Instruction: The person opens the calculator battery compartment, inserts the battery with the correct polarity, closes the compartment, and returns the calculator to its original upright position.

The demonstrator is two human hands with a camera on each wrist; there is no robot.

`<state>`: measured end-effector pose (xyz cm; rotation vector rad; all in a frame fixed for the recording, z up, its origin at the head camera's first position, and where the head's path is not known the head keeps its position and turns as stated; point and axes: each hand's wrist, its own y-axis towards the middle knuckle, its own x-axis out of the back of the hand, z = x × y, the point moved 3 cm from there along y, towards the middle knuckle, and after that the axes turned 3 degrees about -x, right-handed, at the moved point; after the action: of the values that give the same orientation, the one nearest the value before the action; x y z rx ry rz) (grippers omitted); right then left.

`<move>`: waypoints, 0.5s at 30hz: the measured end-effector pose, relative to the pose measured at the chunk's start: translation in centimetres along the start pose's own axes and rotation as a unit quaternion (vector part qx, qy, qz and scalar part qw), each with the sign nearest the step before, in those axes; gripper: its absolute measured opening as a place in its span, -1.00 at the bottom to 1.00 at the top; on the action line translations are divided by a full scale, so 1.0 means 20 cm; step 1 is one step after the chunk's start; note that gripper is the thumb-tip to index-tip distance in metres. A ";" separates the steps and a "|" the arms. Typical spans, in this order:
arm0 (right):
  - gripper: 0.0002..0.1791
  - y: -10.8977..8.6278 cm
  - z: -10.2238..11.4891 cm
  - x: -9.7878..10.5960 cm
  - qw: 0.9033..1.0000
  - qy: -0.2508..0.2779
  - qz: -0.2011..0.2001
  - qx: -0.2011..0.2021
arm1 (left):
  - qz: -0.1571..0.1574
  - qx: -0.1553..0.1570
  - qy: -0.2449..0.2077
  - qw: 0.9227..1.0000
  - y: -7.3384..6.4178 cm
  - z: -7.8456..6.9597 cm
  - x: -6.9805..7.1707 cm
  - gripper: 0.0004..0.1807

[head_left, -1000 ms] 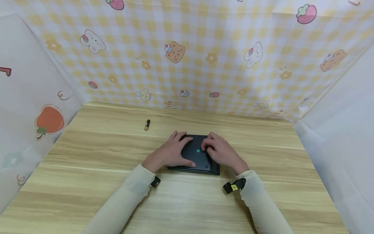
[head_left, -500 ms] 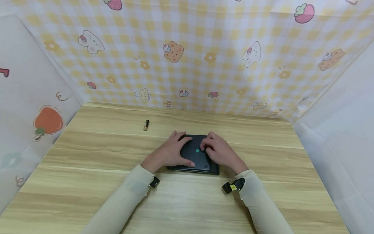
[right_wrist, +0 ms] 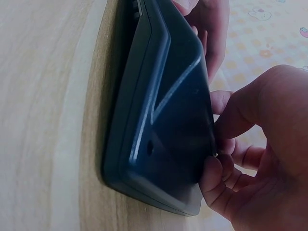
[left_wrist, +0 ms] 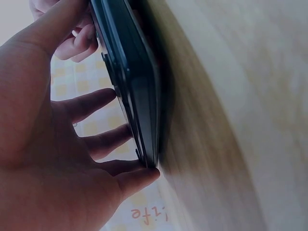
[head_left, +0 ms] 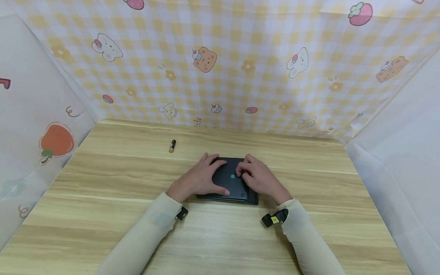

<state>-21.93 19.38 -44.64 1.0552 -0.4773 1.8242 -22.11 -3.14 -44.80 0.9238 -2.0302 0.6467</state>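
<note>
A black calculator, wedge-shaped with a green dot on its upward side, lies apparently face down on the table. My left hand spreads over its left part. The thumb rests near the front edge, and the other fingertips touch the back and left edge. At its right half is my right hand, fingers curled and tips on the surface. In the right wrist view, thumb and forefinger meet at a small dark edge, which they seem to pinch. What that part is stays hidden.
A black and copper-coloured battery lies on the wooden table, behind and left of the calculator. Yellow checked cloth hangs along the table's back edge, and white cloth stands at both sides.
Both hands keep the same place on the calculator. The whole view shifts slightly with the head; the battery lies where it was.
</note>
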 end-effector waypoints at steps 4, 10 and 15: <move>-0.71 0.00 0.00 0.00 1.000 -0.001 0.001 -0.001 | 0.000 0.001 0.000 1.000 0.00 0.00 0.00 0.14; -0.70 0.00 -0.01 0.00 1.000 -0.004 0.002 -0.002 | 0.002 0.002 0.001 1.000 0.00 0.00 0.00 0.14; -0.71 0.00 0.00 0.00 1.000 -0.005 0.002 -0.001 | 0.001 0.001 0.000 1.000 0.00 0.00 0.00 0.13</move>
<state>-21.95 19.34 -44.66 1.0644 -0.4867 1.8218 -22.15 -3.14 -44.76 0.9225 -2.0314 0.6505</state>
